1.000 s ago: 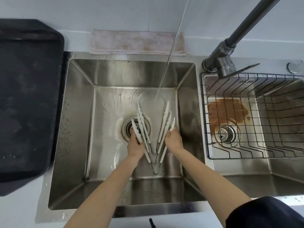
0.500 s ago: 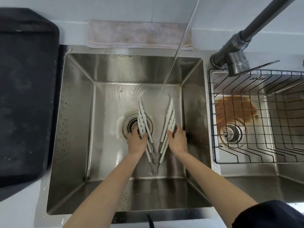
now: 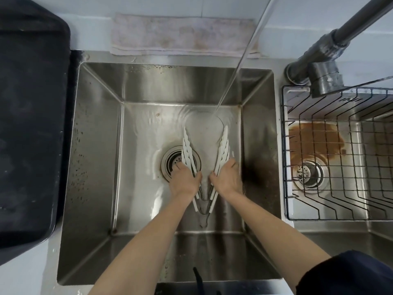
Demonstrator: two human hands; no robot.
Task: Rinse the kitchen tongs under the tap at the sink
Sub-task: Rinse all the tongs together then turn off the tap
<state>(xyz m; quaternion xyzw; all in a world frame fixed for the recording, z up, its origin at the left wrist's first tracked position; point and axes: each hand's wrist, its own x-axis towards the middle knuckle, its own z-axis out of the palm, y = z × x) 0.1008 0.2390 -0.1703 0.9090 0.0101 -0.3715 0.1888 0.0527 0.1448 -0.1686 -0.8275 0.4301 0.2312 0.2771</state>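
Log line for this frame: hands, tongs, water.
left hand: grips left tong arms | right hand: grips right tong arms | tongs: splayed open in sink | water stream: running, lands beyond tips

Sink point(image 3: 95, 145) floor lies bare left of the drain point(image 3: 173, 165); tongs point(image 3: 222, 150) and stream point(image 3: 234, 75) block the middle.

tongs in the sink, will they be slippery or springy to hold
The tongs are probably slippery: water runs over the sink floor around them. Likely springy too, since the left hand and right hand hold the arms splayed in a V from the hinge.
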